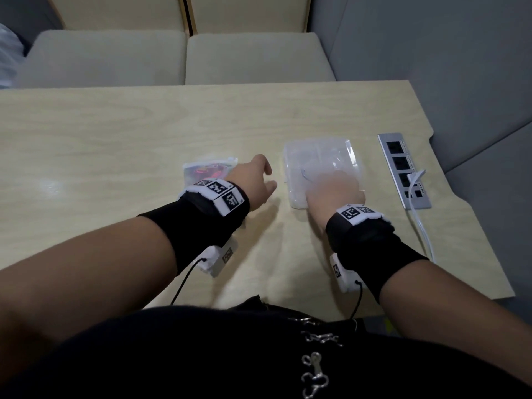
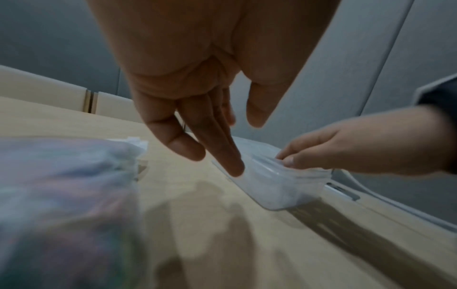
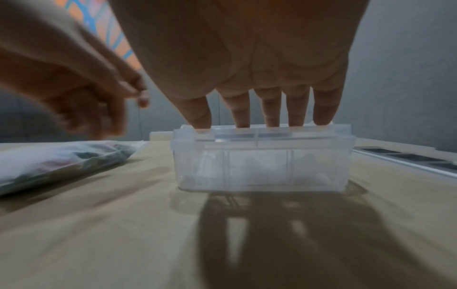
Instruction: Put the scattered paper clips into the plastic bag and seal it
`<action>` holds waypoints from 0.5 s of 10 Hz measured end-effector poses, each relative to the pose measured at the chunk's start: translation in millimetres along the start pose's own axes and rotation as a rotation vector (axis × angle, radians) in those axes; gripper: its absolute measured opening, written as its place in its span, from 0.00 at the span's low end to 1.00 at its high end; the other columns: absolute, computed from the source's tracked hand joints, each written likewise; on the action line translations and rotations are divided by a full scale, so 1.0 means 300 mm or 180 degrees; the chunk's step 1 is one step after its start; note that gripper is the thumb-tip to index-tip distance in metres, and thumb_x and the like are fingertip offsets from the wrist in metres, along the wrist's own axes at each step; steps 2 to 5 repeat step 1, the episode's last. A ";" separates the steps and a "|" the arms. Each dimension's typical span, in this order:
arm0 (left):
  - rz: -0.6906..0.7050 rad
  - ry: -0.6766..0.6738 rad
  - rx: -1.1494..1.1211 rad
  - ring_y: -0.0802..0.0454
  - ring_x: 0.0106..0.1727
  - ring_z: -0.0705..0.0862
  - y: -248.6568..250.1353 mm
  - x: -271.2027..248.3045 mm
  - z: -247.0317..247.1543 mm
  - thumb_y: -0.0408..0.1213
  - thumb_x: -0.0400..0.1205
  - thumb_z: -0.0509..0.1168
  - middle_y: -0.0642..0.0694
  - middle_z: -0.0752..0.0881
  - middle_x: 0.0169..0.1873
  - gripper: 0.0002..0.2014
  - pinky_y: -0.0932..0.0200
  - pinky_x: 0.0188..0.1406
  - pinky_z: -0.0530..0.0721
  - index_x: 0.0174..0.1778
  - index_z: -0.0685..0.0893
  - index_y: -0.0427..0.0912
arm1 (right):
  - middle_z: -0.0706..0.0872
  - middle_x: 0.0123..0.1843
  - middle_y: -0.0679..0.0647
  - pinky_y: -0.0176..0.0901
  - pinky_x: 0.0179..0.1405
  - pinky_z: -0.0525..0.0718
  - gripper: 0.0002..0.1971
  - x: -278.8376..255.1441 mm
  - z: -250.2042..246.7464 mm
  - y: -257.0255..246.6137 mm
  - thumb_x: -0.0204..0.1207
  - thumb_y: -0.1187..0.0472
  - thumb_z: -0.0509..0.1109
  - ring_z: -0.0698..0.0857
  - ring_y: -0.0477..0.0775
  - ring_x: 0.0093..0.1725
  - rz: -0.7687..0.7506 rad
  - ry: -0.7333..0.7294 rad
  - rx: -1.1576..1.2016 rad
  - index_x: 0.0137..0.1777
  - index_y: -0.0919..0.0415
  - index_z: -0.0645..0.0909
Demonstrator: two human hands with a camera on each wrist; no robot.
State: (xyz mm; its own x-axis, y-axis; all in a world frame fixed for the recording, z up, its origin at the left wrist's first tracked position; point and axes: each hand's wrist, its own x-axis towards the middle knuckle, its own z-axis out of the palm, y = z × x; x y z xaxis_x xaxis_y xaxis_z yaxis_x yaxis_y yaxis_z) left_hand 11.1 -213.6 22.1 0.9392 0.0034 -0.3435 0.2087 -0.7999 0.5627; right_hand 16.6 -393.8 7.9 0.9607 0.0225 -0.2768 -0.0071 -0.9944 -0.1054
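A clear plastic bag (image 1: 205, 169) holding several coloured paper clips lies flat on the wooden table (image 1: 115, 145); the bag (image 3: 61, 162) is blurred at the left of the right wrist view. My left hand (image 1: 266, 175) hovers just right of it, fingers relaxed and holding nothing; the left hand (image 2: 222, 144) points down at the table. A translucent lidded box (image 1: 316, 156) sits further right. My right hand (image 3: 259, 121) rests its straight fingertips (image 3: 243, 123) on the near edge of the box (image 3: 262, 160) lid. No loose clips show on the table.
A silver power strip (image 1: 403, 171) is set into the table at the right, with a white cable (image 1: 420, 226) running toward me. The table's right edge is notched. Beige seat cushions (image 1: 172, 59) stand beyond the far edge.
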 end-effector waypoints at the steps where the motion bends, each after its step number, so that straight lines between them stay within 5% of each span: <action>1: 0.0059 -0.0448 -0.0209 0.51 0.37 0.90 -0.080 -0.098 -0.008 0.44 0.81 0.64 0.48 0.92 0.34 0.06 0.50 0.47 0.89 0.49 0.74 0.49 | 0.64 0.80 0.57 0.55 0.72 0.65 0.23 0.005 -0.013 0.003 0.81 0.49 0.56 0.63 0.62 0.78 0.0014 0.0106 0.0101 0.75 0.55 0.69; 5: 0.0059 -0.0448 -0.0209 0.51 0.37 0.90 -0.080 -0.098 -0.008 0.44 0.81 0.64 0.48 0.92 0.34 0.06 0.50 0.47 0.89 0.49 0.74 0.49 | 0.64 0.80 0.57 0.55 0.72 0.65 0.23 0.005 -0.013 0.003 0.81 0.49 0.56 0.63 0.62 0.78 0.0014 0.0106 0.0101 0.75 0.55 0.69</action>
